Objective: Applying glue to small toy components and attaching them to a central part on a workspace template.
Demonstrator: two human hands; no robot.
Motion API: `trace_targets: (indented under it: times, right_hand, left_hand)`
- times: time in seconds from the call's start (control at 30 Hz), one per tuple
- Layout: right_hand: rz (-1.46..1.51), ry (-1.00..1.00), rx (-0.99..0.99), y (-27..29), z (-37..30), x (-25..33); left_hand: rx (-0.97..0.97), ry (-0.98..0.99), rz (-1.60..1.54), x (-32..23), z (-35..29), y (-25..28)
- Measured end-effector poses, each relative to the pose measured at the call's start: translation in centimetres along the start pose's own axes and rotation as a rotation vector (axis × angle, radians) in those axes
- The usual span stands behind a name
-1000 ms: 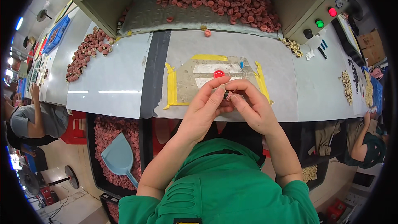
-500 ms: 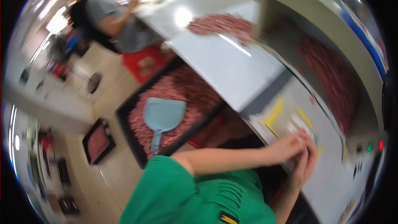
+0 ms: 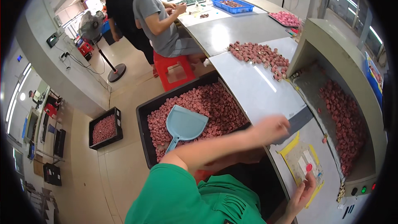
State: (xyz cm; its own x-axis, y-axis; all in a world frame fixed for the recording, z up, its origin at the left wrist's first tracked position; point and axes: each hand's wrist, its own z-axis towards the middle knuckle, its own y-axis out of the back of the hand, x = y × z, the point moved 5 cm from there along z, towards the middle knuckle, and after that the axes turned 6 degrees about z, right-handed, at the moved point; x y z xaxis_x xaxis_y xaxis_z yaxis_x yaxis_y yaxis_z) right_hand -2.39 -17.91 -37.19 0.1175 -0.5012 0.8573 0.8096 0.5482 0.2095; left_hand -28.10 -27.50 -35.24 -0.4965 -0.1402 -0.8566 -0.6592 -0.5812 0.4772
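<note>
My left hand (image 3: 271, 130) hangs above the near edge of the white worktop, beside a dark grey strip (image 3: 299, 121). It is blurred by motion, its fingers curled in, and anything inside them is hidden. My right hand (image 3: 302, 194) rests at the lower part of a flat work plate (image 3: 295, 162) edged with yellow tape. Its thumb and fingers are apart, and one fingertip is at a small round red piece (image 3: 309, 167) on the plate. Past my left hand, a pile of small reddish-brown round pieces (image 3: 259, 56) lies on the worktop.
A black crate (image 3: 143, 135) of similar pieces stands left, with a blue dustpan (image 3: 186, 122) on top. More pieces fill a grey-beige machine bay (image 3: 344, 120) at right. A person (image 3: 155, 20) sits on a red stool (image 3: 176, 72); another stands behind. A floor fan (image 3: 91, 27) stands far left.
My hands were together over the taped plate; they are now apart. The left has moved away toward the pile, while the right stays by the plate. The view has also turned.
</note>
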Motion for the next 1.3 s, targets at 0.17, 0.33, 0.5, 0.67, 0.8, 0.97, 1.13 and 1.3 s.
trace_targets:
  times: [0.17, 0.33, 0.5, 0.67, 0.8, 0.97, 1.13, 1.3]
  right_hand:
    - [0.018, -0.088, 0.109, -1.0, 0.3, -0.4]
    - [0.009, -0.124, 0.015, -0.8, 0.9, -0.3]
    - [0.108, -0.123, -0.048, -1.9, 1.3, -0.4]
    - [0.056, -0.113, -0.014, -1.9, 1.5, -0.1]
    - [0.007, -0.041, 0.010, -2.1, 2.0, 0.4]
    - [0.027, 0.025, 0.035, -2.1, 2.2, 0.9]
    - [-0.010, 0.037, 0.085, -2.3, 2.4, 1.1]
    - [0.044, 0.060, 0.106, -1.1, 3.0, 0.5]
  left_hand:
    - [-0.403, -0.191, 0.555, 9.0, 6.4, 8.7]
    - [-0.541, -0.187, 0.612, 10.4, 10.1, 9.7]
    - [-0.578, -0.211, 0.771, 9.4, 9.4, 11.7]
    - [-0.536, -0.052, 0.837, 10.8, 10.4, 11.7]
    - [-0.459, 0.015, 0.833, 10.4, 10.6, 11.2]
    - [-0.470, -0.021, 0.808, 11.1, 10.8, 11.4]
    - [-0.508, -0.082, 0.751, 11.2, 11.4, 11.8]
    - [-0.504, -0.084, 0.644, 11.0, 11.3, 12.0]
